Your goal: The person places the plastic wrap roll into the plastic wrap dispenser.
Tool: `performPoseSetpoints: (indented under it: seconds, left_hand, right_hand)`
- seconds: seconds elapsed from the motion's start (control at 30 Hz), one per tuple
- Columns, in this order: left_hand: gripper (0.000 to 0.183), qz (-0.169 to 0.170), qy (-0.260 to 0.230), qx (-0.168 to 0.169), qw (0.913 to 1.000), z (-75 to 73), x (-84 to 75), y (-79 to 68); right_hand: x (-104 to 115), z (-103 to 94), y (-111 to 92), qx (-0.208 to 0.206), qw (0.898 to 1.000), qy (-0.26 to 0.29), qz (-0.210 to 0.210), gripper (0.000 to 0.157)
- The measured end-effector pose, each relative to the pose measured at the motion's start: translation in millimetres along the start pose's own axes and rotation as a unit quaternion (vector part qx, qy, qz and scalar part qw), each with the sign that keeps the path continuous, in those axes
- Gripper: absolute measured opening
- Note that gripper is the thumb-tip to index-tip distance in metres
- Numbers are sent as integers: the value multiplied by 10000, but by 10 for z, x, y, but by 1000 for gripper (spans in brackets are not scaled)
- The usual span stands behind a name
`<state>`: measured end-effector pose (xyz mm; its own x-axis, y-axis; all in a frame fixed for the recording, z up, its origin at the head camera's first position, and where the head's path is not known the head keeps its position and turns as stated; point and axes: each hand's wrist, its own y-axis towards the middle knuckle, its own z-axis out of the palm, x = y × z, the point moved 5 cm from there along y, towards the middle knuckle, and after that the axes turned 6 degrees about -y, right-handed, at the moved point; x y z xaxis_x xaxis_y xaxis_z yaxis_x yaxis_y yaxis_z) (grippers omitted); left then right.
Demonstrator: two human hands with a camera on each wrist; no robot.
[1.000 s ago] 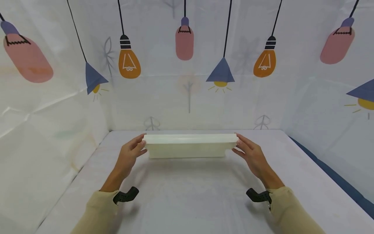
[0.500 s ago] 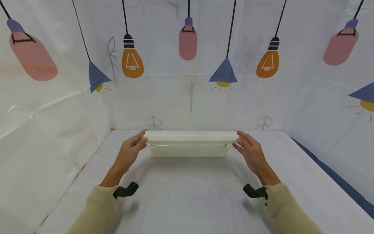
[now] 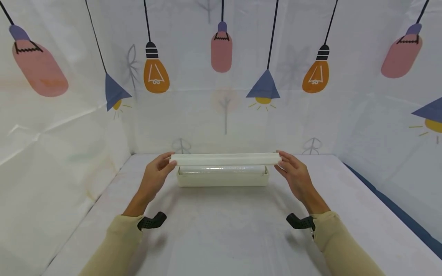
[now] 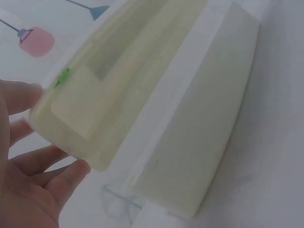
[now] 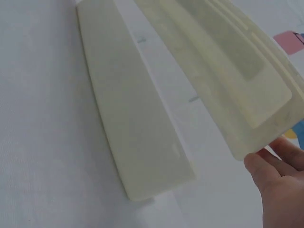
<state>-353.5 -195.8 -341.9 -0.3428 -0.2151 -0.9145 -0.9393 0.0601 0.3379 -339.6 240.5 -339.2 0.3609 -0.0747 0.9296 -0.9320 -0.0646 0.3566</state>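
Observation:
A long pale cream lid [image 3: 226,159] is held level between both hands in the head view. My left hand [image 3: 155,174] grips its left end, thumb on the near side. The right hand [image 3: 294,176] pinches the opposite end the same way. Below the lid, a matching long box [image 3: 222,180] rests on the table. Inside it lies a roll of clear plastic wrap [image 3: 221,170], partly hidden by the box's front wall. The left wrist view shows the lid's hollow underside [image 4: 95,99] with a small green mark [image 4: 62,77], raised apart from the box.
A white-covered table [image 3: 221,234] lies under everything. White cloth walls [image 3: 193,119] printed with hanging lamps and bulbs enclose it at the back and sides. A dark blue strip [image 3: 397,203] runs along the right edge.
The lid has risen off the box, held at both ends by the hands. The roll of plastic wrap inside has come into sight; the box has stayed in place.

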Motion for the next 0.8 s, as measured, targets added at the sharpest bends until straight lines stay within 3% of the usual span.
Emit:
performPoseSetpoints:
  seconds: [0.37, 0.57, 0.8]
  left_hand:
    - [48, 154, 66, -15, 9999, 0, 48, 60]
    - [48, 291, 57, 62, 9995, 6, 102, 103]
    - [46, 200, 104, 161, 9996, 30, 212, 123]
  right_hand:
    - [-20, 15, 36, 1, 10000, -23, -14, 49]
    - [-31, 22, 79, 55, 10000, -46, -50, 54]
    - [-118, 49, 110, 224, 9992, -315, 138, 61]
